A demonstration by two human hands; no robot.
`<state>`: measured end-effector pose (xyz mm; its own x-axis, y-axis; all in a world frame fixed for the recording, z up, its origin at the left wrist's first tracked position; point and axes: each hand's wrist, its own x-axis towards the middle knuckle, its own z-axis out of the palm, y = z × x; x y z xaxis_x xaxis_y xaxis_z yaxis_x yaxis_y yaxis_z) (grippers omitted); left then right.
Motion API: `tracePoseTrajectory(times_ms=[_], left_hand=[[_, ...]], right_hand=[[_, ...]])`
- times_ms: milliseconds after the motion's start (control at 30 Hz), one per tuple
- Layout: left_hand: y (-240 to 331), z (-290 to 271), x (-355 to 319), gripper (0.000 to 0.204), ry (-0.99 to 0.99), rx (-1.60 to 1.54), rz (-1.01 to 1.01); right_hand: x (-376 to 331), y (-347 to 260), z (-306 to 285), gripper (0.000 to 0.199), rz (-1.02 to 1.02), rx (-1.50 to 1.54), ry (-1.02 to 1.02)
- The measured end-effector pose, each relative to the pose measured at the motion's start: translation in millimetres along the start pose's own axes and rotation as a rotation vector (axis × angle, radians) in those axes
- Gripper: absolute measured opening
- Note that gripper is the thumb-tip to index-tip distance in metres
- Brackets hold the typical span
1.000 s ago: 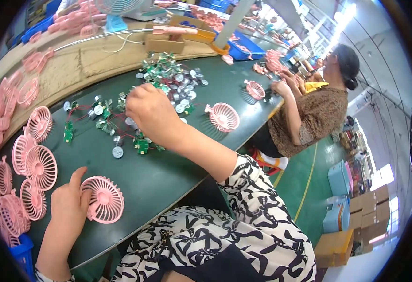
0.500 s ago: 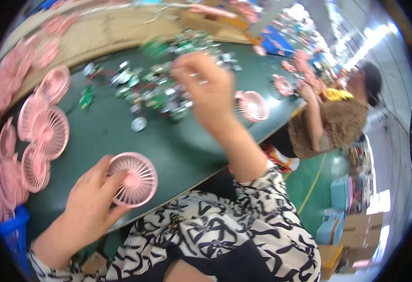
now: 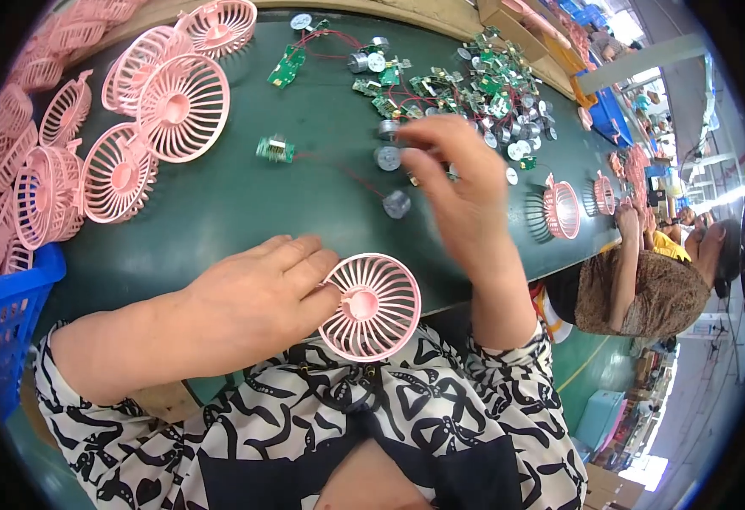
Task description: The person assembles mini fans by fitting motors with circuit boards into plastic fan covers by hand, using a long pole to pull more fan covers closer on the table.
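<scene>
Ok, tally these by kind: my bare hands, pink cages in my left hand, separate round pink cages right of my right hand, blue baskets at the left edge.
Left hand and right hand: 2
Held pink cage: 1
Pink cages on the right: 2
Blue basket: 1
Total: 6

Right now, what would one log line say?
left hand: holds pink fan cage | right hand: open near motors | circuit board: on green table

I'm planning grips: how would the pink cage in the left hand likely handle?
The pink cage looks light for its size, being mostly gaps. Its thin ribs seem stiff but might snap if squeezed. Its round rim could roll.
</scene>
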<state>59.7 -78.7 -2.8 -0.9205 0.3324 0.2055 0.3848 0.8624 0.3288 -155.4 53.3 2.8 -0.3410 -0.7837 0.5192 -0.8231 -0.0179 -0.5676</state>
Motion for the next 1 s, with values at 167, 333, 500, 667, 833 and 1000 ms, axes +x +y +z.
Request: tracePoseTrajectory(times_ms=[167,333,500,667,833,1000], left_hand=[[-1.8,7.9,-1.7,0.028,0.011,-0.023,0.063],[-2.8,9.1,-0.4,0.027,0.05,-0.064,0.098],[-3.4,10.6,0.2,0.026,0.029,-0.02,0.12],[-4.6,11.5,-0.7,0.026,0.036,-0.021,0.126],[-5.6,9.3,-0.8,0.025,0.021,-0.009,0.118],[-3.0,5.7,2.4,0.025,-0.005,-0.008,0.118]], right_hand=[[-40.1,-18.5,-27.1,0.02,0.228,-0.059,-0.037],[-41.7,-16.0,-5.2,0.03,0.151,-0.314,-0.141],[-40.7,-8.2,-2.4,0.029,0.08,-0.481,-0.143],[-35.7,-6.1,-5.2,0.021,0.099,-0.44,-0.183],[-30.7,-15.2,-9.8,0.018,0.154,-0.296,-0.277],[-35.3,-18.2,-8.9,0.02,0.103,-0.305,-0.319]])
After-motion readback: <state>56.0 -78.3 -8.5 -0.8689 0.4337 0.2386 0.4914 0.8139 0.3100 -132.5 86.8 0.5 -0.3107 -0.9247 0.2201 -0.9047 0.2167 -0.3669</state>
